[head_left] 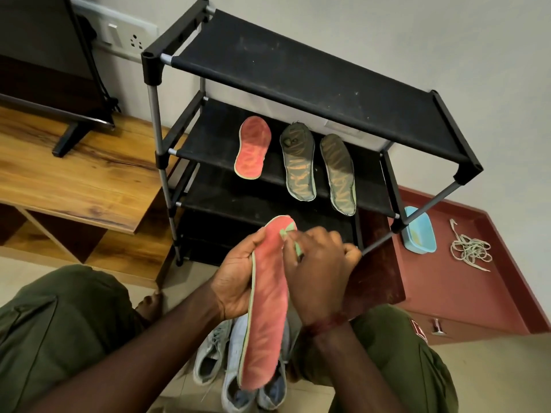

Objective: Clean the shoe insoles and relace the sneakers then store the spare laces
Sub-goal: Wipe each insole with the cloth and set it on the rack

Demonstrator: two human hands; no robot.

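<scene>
My left hand grips a long red insole with a green rim by its left edge, holding it upright in front of me. My right hand is curled round a small green cleaning piece and presses it on the insole's upper part. On the rack's middle shelf lie a second red insole and two dark olive insoles. Pale sneakers stand on the floor between my knees, partly hidden by the held insole. A tangle of pale laces lies on the red cabinet top.
The black fabric shoe rack stands against the wall ahead. A light blue tub sits on the red cabinet to the right. A wooden TV unit with a screen is on the left.
</scene>
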